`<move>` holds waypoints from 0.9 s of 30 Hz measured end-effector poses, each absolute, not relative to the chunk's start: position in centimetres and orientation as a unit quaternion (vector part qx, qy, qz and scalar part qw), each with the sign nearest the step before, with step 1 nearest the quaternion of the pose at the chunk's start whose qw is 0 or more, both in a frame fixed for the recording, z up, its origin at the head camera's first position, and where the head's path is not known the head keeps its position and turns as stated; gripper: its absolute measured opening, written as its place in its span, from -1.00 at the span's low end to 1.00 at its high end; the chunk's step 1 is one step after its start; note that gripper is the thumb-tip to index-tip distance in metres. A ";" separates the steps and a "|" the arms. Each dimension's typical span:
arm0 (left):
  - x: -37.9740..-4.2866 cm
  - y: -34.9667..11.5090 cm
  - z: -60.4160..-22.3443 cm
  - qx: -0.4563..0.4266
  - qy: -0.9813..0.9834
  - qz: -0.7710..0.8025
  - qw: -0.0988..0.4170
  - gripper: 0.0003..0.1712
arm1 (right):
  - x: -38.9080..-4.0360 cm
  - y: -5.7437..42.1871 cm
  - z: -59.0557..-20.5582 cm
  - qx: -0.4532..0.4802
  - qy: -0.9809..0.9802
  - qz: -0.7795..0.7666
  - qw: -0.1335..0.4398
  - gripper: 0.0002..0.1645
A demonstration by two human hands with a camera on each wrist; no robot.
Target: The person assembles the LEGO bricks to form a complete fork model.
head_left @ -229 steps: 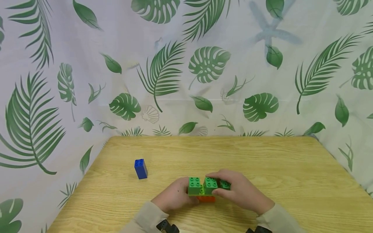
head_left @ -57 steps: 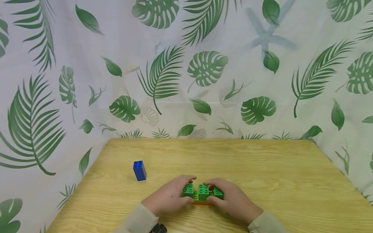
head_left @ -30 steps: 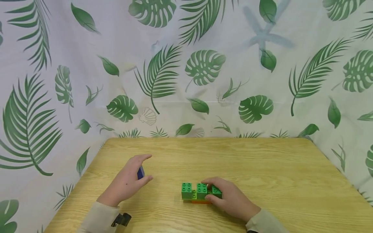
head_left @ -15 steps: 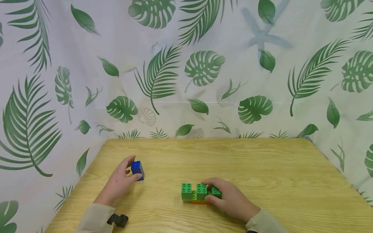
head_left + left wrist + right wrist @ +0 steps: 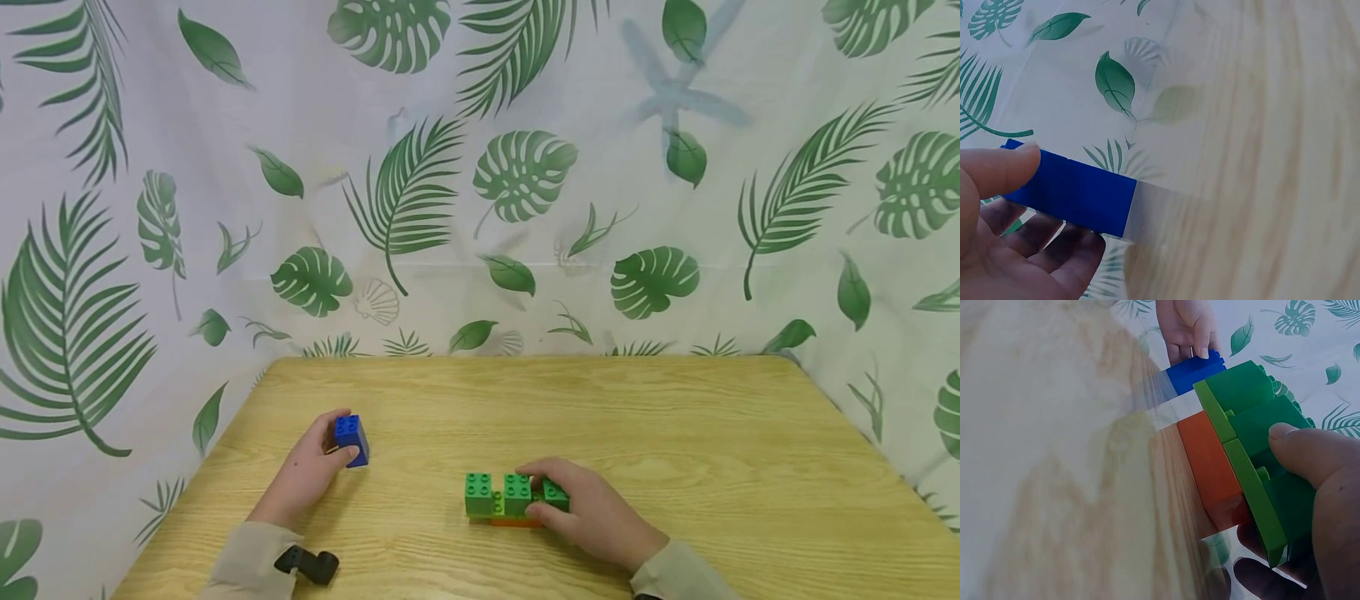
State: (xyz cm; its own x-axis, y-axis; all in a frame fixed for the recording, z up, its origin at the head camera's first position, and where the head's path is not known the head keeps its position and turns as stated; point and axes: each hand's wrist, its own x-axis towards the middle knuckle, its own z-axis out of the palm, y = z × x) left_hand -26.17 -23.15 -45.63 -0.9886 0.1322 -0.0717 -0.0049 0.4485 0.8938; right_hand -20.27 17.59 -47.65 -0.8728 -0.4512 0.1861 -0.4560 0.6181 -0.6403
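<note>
My left hand (image 5: 303,467) pinches a tall blue building block (image 5: 352,440) between thumb and fingers, at the left of the table. In the left wrist view the thumb lies on one face of the blue block (image 5: 1079,194) and the fingers on the opposite one. My right hand (image 5: 592,508) grips the right end of a toy-brick build. Three green blocks (image 5: 478,494) stand in a row on light green plates (image 5: 1254,487), with an orange block (image 5: 1210,469) underneath. The fingers partly cover the rightmost green block.
The wooden table (image 5: 637,408) carries both the build and the blue block, which stand well apart. A white leaf-print curtain (image 5: 435,208) hangs behind and to the sides. A black wrist device (image 5: 307,565) sits at the left sleeve.
My left hand has left the green build, moved left to the blue block and taken hold of it. The right hand has stayed on the build, which sits lower than at first.
</note>
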 end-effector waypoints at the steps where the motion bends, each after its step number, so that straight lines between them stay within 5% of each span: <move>1: -26.2 -23.2 -45.7 0.038 0.847 0.526 0.066 -0.27 | -20.3 17.6 -47.6 0.252 -0.900 0.356 0.003 -0.44; 27: -26.3 -20.4 -47.1 0.046 0.833 0.547 0.066 -0.47 | -20.0 17.5 -46.9 0.228 -0.885 0.405 0.013 -0.42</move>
State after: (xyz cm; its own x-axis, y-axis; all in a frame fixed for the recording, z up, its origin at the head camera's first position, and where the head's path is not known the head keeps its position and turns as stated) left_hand -26.32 -20.40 -47.05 -0.9872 0.1480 -0.0597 0.0040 0.3969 0.9179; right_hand -20.01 17.47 -46.87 -0.8957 -0.3934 0.2072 -0.4141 0.5682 -0.7111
